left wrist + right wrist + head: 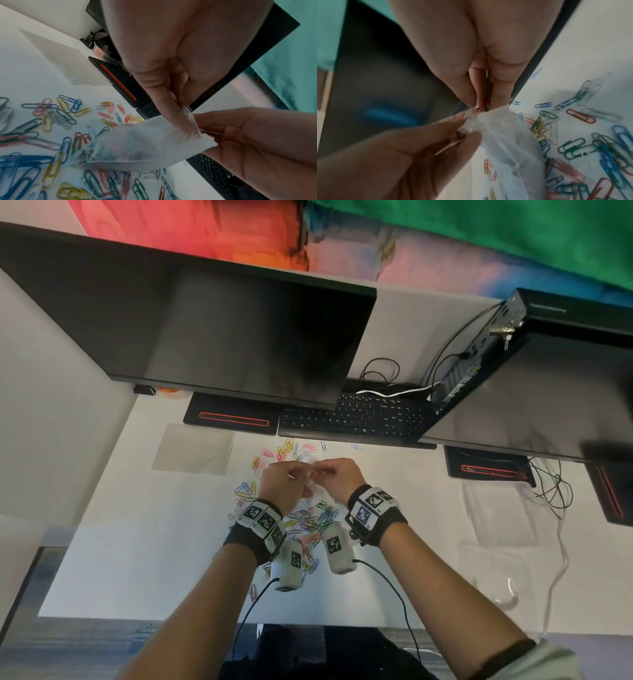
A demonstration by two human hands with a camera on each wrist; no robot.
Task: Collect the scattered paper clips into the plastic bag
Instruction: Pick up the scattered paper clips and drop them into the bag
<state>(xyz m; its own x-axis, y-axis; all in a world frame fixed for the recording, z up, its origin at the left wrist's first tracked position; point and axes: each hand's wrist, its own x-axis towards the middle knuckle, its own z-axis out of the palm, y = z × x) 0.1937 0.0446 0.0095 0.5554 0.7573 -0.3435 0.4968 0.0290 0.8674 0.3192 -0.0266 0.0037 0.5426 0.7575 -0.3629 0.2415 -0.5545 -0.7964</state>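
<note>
From the head view, both hands are raised together above the white desk [137, 525], the left hand [279, 484] and the right hand [337, 475] meeting over a small translucent plastic bag [310, 491] held between them. Coloured paper clips [308, 523] lie scattered on the desk beneath and around the hands, some farther off near a black keyboard [352, 417]. A dark monitor [212, 337] stands at the far side, and a flat clear sheet [193, 448] lies to the left. From the left wrist view, the left hand [171, 60] pinches the top edge of the bag [137, 146] with thumb and finger, while the right hand [257, 142] grips the same edge from the right; the bag hangs down over the clips [56, 112] with some colour showing faintly inside. From the right wrist view, the right hand [479, 54] has its fingers pressed together around several clips at the bag's mouth [498, 135], the left hand [406, 155] pinches the bag's rim, and loose clips [580, 117] spread over the desk to the right.
</note>
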